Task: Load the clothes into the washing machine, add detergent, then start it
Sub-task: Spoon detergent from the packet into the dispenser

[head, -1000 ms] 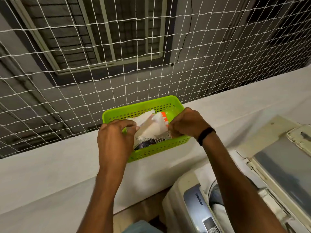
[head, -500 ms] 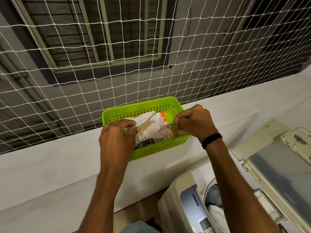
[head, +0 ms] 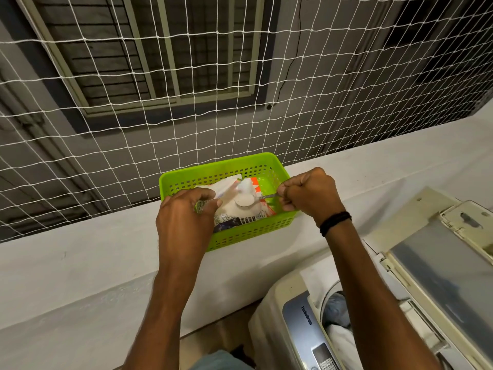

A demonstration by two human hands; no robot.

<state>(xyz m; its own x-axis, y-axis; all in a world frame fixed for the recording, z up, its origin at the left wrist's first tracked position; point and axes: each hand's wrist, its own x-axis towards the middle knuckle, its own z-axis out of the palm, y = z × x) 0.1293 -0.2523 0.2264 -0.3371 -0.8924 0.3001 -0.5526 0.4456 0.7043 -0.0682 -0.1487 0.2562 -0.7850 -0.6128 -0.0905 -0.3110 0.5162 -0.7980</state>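
A green basket [head: 248, 235] stands on the white ledge [head: 80, 263] and holds a detergent packet [head: 229, 209]. My left hand [head: 184, 222] grips the packet's left edge. My right hand [head: 310, 193] pinches the handle of a metal spoon [head: 244, 201], whose bowl is heaped with white powder just above the packet's mouth. At the lower right the top-loading washing machine [head: 293, 324] stands with its lid [head: 440, 271] raised. Clothes [head: 337, 324] lie in its drum.
A white net [head: 240, 89] closes off the opening behind the ledge, right at the basket's back. The machine's control panel [head: 306, 329] faces me below my right forearm. A strip of floor [head: 213, 340] shows between ledge and machine.
My right hand has drawn back to the right, and the spoon has come out of the packet with a heap of white powder on it. My left hand keeps its hold.
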